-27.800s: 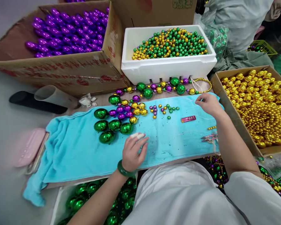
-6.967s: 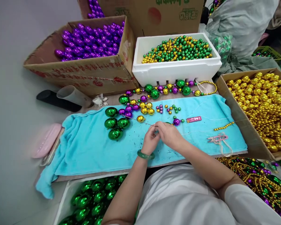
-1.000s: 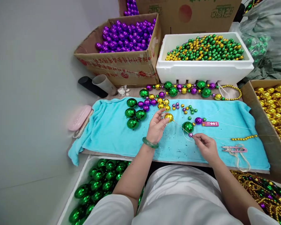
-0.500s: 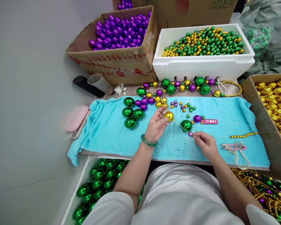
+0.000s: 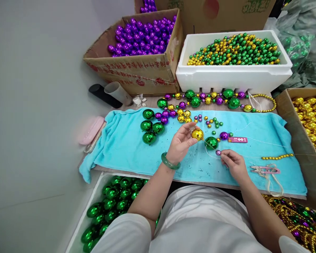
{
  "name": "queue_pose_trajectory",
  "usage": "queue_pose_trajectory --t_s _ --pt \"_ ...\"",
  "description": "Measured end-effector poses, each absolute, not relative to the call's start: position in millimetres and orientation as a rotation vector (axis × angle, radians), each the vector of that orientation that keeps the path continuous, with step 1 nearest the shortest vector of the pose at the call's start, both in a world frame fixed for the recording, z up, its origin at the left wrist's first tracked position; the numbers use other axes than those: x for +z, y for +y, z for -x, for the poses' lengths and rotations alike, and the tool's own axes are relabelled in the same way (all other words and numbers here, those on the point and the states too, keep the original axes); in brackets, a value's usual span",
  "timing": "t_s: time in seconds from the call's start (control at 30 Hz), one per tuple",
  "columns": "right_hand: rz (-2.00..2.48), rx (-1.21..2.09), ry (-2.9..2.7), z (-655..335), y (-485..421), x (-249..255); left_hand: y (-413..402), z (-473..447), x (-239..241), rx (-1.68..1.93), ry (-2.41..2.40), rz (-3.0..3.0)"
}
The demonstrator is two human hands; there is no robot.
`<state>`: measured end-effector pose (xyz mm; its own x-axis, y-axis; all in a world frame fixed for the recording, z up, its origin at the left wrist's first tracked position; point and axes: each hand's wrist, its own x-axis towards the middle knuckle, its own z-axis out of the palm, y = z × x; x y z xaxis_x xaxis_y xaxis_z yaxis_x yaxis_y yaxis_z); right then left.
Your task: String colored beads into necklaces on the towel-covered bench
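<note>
Between the thumb and fingers of my left hand [image 5: 183, 142] is a shiny gold bead [image 5: 197, 134], held above the towel. My right hand [image 5: 234, 163] pinches a small purple bead [image 5: 218, 152]. A thin line runs from the gold bead toward the purple one. Just behind the line rests a large green bead [image 5: 211, 143], strung with a small gold bead, a purple bead [image 5: 224, 136] and a small green one. A pink tag [image 5: 237, 140] lies at the end of that row. Loose large green beads [image 5: 149, 137] sit left of my left hand.
A blue towel [image 5: 121, 151] covers the work surface. Pink snips [image 5: 265, 170] and a short gold bead strand [image 5: 277, 156] lie at the right. A finished-looking bead necklace [image 5: 195, 102] stretches behind. A cardboard box [image 5: 131, 72] and white foam box [image 5: 231, 77] stand at the back.
The gold bead in my left hand has come nearer to the large green bead, and the line between my hands looks shorter. The whole view has shifted slightly.
</note>
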<state>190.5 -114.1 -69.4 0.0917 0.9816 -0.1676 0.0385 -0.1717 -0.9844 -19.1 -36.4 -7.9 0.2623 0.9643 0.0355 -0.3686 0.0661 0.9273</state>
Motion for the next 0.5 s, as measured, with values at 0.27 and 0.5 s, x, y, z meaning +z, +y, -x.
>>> queue_pose_trajectory --t_s 0.27,0.5 --pt "1.423 1.213 -1.138 -191.6 -112.3 -70.4 -34.4 20.0 -6.0 1.167 0.772 -1.078" --pt "1.36 1.287 -1.071 -182.8 -109.0 -63.8 -35.7 13.9 -14.9 0.99 0.711 -1.166"
